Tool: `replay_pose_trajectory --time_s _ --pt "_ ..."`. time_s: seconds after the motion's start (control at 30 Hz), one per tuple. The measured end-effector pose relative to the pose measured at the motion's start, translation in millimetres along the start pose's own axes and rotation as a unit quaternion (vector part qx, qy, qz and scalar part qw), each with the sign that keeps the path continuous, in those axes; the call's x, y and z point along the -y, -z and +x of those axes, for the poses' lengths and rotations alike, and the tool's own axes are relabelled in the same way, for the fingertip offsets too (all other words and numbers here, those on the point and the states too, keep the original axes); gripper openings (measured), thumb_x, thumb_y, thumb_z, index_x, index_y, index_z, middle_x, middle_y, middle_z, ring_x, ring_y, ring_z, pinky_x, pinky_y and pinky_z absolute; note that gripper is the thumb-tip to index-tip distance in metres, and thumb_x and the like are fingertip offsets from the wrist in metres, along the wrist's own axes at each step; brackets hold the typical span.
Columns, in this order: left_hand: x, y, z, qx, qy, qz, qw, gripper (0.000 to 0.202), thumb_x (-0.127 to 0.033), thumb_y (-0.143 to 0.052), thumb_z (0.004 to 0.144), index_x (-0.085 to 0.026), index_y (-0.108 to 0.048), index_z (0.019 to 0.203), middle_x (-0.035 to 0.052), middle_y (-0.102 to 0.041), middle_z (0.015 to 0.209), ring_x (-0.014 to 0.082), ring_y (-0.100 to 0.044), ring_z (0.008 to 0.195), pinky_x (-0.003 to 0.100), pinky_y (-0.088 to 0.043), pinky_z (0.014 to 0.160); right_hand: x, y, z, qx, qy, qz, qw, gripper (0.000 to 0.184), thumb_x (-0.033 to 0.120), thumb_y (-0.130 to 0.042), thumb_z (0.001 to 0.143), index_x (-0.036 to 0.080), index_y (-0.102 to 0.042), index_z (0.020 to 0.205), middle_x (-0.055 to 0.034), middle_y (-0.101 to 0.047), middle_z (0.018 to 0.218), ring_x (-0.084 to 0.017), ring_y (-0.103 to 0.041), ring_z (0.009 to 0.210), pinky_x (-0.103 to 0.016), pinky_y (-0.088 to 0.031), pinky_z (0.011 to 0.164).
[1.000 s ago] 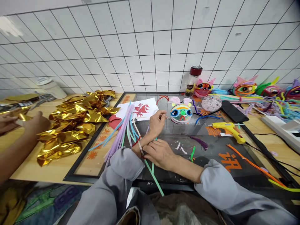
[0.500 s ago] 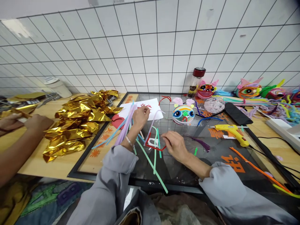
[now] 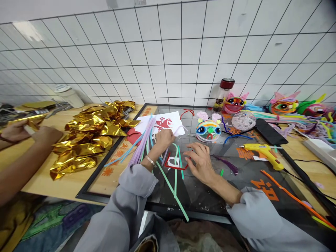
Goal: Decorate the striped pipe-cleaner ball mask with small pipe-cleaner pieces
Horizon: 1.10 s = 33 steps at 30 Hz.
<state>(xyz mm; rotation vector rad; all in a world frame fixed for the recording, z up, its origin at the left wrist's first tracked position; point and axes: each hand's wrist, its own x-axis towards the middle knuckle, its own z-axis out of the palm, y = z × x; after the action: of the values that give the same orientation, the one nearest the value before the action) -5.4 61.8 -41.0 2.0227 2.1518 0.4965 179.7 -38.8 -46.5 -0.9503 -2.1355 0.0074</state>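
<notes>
My left hand (image 3: 165, 139) is closed, fingers curled, over a lilac pipe cleaner (image 3: 166, 155) that passes behind it; what the fingers grip is hidden. With its fingers apart, my right hand (image 3: 201, 161) hovers at the right end of a bent red pipe cleaner (image 3: 174, 168). Inside that red bend lies a small white piece of paper (image 3: 173, 162). Mint green pipe cleaners (image 3: 168, 180) cross below and beside it. A bundle of lilac pipe cleaners (image 3: 140, 148) lies left of my left hand, with blue ones (image 3: 115, 161) next to it.
Crumpled gold foil (image 3: 86, 129) lies left, beside a co-worker's hands (image 3: 46, 134). A decorated animal head (image 3: 208, 130), bottle (image 3: 223, 95), phone (image 3: 271, 131) and yellow glue gun (image 3: 264, 153) are on the right. White paper with red cut-outs (image 3: 173, 119) lies behind my left hand.
My left hand has moved slightly right and down, over the lilac pipe cleaner. My right hand's fingers have spread beside the red pipe cleaner. The view has shifted slightly.
</notes>
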Motion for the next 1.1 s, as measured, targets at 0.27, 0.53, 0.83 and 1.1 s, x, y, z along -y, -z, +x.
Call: replay_pose_trajectory --time_s 0.27,0.53,0.83,1.1 --pt "26 21.0 17 -0.005 -0.064 -0.159 0.985 0.013 -0.018 -0.045 0.080 -0.017 -0.057 0.080 0.0064 -0.069 0.077 0.0193 -0.064 0.073 0.031 -0.049 0.072 -2 1 3 -0.029 0.044 0.042 0.998 0.018 0.011 -0.048 0.089 0.017 -0.062 0.098 -0.0077 -0.066 0.086 -0.019 -0.058 0.080 -0.034 -0.043 0.070" --pt "15 45.4 6 -0.140 -0.237 -0.312 0.909 0.015 -0.026 -0.041 0.090 -0.018 -0.053 0.088 0.0031 -0.062 0.078 0.0145 -0.057 0.072 0.029 -0.047 0.071 -5 22 7 -0.194 -0.032 0.096 0.976 0.022 0.015 -0.048 0.091 0.019 -0.064 0.106 -0.0054 -0.068 0.083 -0.017 -0.062 0.073 -0.031 -0.048 0.067" --pt "-22 44.8 -18 -0.331 -0.432 -0.086 0.835 0.020 -0.026 -0.041 0.095 -0.019 -0.057 0.085 0.0021 -0.063 0.075 0.0178 -0.055 0.080 0.035 -0.037 0.079 -31 44 15 -0.199 -0.206 0.248 0.925 0.031 0.039 -0.048 0.093 0.018 -0.069 0.102 0.0026 -0.053 0.061 -0.011 -0.045 0.053 -0.026 -0.037 0.053" --pt "-29 32.2 -26 -0.343 -0.469 -0.091 0.809 0.015 -0.020 -0.044 0.094 -0.018 -0.058 0.087 0.0037 -0.068 0.076 0.0176 -0.056 0.078 0.035 -0.037 0.078 -27 40 17 -0.076 -0.256 0.279 0.923 0.020 0.033 -0.064 0.079 0.016 -0.071 0.087 0.0014 -0.059 0.062 -0.010 -0.049 0.054 -0.023 -0.038 0.051"
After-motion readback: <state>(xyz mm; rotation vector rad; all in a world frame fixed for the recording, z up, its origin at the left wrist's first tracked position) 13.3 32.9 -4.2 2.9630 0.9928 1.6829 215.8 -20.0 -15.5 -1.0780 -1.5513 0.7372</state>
